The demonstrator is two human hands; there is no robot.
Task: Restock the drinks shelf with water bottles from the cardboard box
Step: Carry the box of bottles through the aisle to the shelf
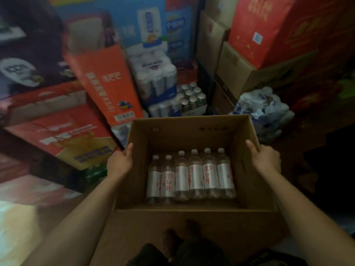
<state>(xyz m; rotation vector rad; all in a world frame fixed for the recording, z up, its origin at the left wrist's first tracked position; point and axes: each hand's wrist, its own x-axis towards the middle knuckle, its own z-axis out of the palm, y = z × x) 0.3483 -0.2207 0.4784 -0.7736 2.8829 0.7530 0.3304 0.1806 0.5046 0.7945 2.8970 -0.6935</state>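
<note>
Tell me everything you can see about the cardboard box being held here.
The cardboard box is plain brown corrugated card, open at the top, with faint dark print on its far inner wall. It is held up in front of the person, the left hand gripping its left wall and the right hand its right wall, thumbs over the rims. Six clear water bottles with silvery labels and white caps lie side by side along its near inside. A near flap hangs down toward the person.
</note>
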